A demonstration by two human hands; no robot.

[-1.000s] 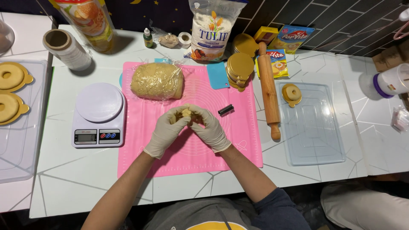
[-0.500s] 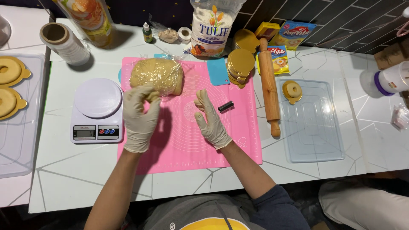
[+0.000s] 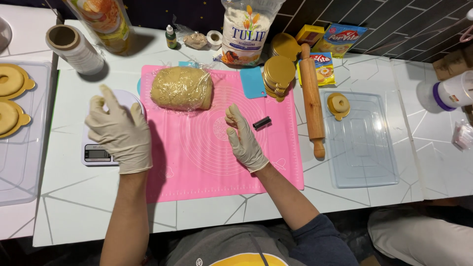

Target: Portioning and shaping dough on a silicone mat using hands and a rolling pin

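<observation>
On the counter (image 3: 74, 207) a baking mat (image 3: 217, 172) lies in the middle. A wrapped dough lump (image 3: 181, 88) sits on the mat's far left part, a small cylinder (image 3: 262, 123) to its right. The scale (image 3: 98, 152) stands just left of the mat. Right of the mat lies the rolling pin (image 3: 312, 101), then a tray (image 3: 364, 148). A flour bag (image 3: 246, 32) stands at the far edge.

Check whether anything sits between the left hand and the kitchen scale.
Nothing visible does. The left hand hangs right above the kitchen scale, covering most of its round plate, and holds a small piece of dough at its fingers. The wrapped dough block lies off to the side on the pink mat.
</observation>
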